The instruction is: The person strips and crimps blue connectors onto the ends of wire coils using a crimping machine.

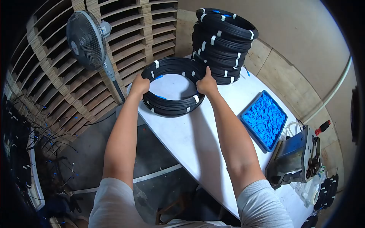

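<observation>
A coil of black cable, bound with white tape bands, lies at the far left end of the white table. My left hand grips its left side, and my right hand grips its right side, thumb pointing up. The fingers of both hands are mostly hidden inside the ring. Two blue cable ends show within the coil. Just behind and to the right of my right hand rises a tall stack of similar black coils, with blue ends on top.
A blue tray full of small blue pieces sits on the white table. Right of it stands a metal machine with a red-handled tool. A fan stands behind left, before wooden racks. Loose cables hang at left.
</observation>
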